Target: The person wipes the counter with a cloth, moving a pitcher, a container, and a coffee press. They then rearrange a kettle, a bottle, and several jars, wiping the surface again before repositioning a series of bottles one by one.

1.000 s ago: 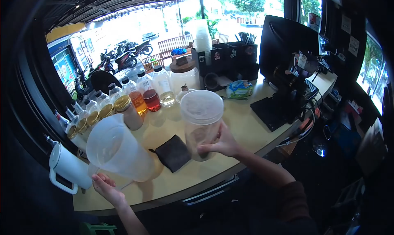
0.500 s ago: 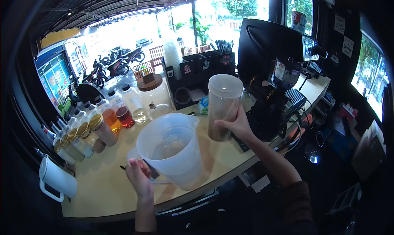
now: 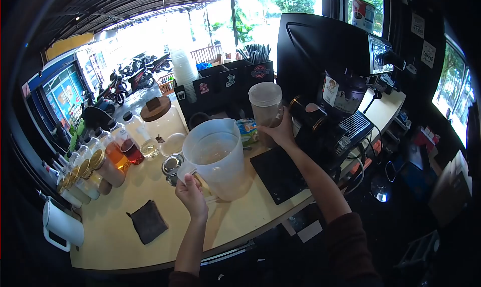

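My left hand (image 3: 192, 197) is closed on the handle of a large translucent pitcher (image 3: 215, 161), whose open top faces up. My right hand (image 3: 279, 131) grips the lower part of a tall clear container (image 3: 265, 104) with a pale lid, to the right of the pitcher and farther back. Below the right forearm a flat black mat or tray (image 3: 278, 174) lies on the counter. A folded dark cloth (image 3: 149, 222) rests left of my left hand. Just behind the handle is a round metal item (image 3: 173, 164).
Bottles (image 3: 131, 149) and gold-lidded jars (image 3: 107, 169) line the counter's left side. A wooden-lidded jar (image 3: 163, 121) and black organizer (image 3: 220, 89) stand behind. A white kettle (image 3: 62, 224) is at far left. A grinder and coffee machine (image 3: 320, 51) stand right.
The pitcher and tall container have moved back, away from me, in my hands. The view has shifted, and the dark cloth, metal item and black mat now show more fully.
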`<state>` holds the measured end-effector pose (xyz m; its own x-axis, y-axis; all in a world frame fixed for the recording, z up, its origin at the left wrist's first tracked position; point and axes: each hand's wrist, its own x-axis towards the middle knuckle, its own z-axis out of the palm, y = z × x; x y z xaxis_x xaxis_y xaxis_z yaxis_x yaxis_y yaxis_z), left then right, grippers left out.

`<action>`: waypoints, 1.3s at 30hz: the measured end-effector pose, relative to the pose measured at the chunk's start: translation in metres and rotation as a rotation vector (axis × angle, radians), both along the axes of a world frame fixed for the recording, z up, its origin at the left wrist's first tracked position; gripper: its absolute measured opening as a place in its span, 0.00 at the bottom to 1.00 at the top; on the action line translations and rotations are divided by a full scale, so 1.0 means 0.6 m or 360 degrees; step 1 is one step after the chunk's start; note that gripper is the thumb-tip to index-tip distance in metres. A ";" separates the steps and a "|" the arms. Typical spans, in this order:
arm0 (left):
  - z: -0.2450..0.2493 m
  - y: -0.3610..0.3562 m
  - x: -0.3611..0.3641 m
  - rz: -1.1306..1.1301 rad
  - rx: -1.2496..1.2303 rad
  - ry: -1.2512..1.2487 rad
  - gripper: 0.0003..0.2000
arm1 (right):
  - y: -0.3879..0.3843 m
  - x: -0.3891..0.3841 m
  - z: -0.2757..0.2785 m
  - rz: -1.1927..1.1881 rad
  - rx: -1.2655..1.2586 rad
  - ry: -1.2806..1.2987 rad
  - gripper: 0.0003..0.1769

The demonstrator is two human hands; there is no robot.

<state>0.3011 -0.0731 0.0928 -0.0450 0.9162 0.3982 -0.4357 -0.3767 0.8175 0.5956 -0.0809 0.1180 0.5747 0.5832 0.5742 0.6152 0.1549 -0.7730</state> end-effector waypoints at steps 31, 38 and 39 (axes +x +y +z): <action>-0.027 0.020 0.108 0.0123 0.0470 0.0308 0.16 | -0.144 -0.125 -0.108 0.0178 -0.0932 -0.0685 0.47; -0.018 0.003 0.100 -0.0013 0.0421 0.0481 0.17 | -0.157 -0.123 -0.136 0.0246 -0.1064 -0.1006 0.40; -0.018 0.005 0.092 -0.0115 0.0398 0.0549 0.19 | -0.159 -0.126 -0.135 0.0263 -0.1063 -0.1020 0.40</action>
<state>0.3565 -0.0704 0.0822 0.1905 0.7855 0.5887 -0.1855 -0.5601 0.8074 0.5198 -0.1765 0.0370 0.1454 0.9520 0.2692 0.9640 -0.0751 -0.2550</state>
